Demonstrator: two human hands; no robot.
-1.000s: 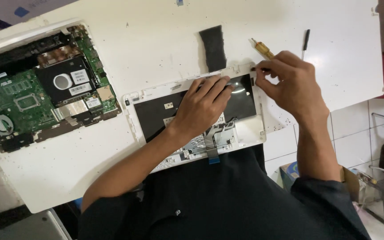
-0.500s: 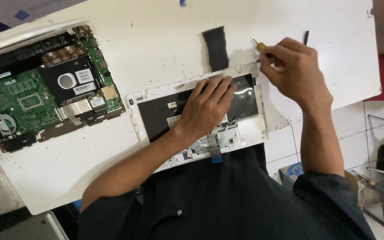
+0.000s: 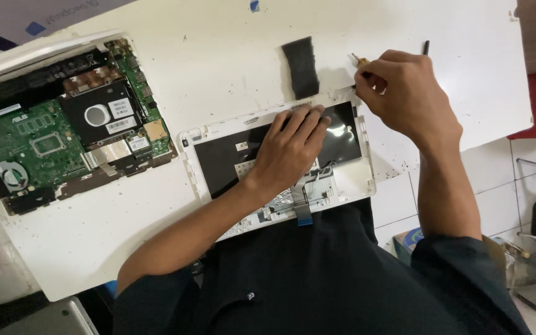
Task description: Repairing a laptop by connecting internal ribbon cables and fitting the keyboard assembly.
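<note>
A white laptop keyboard cover (image 3: 355, 180) is held down on the white table (image 3: 218, 68) while a screwdriver (image 3: 360, 61) is applied at its far right corner.

The left hand (image 3: 293, 146) is laid flat, fingers spread, on the dark underside of the cover. The screwdriver, of which only the yellow handle end is seen, is pinched in the closed grip of the right hand (image 3: 404, 93); its tip is hidden by the fingers. A black foam strip (image 3: 301, 67) lies just beyond the cover. The opened laptop base with its green motherboard (image 3: 38, 136) is set well apart at the left.
</note>
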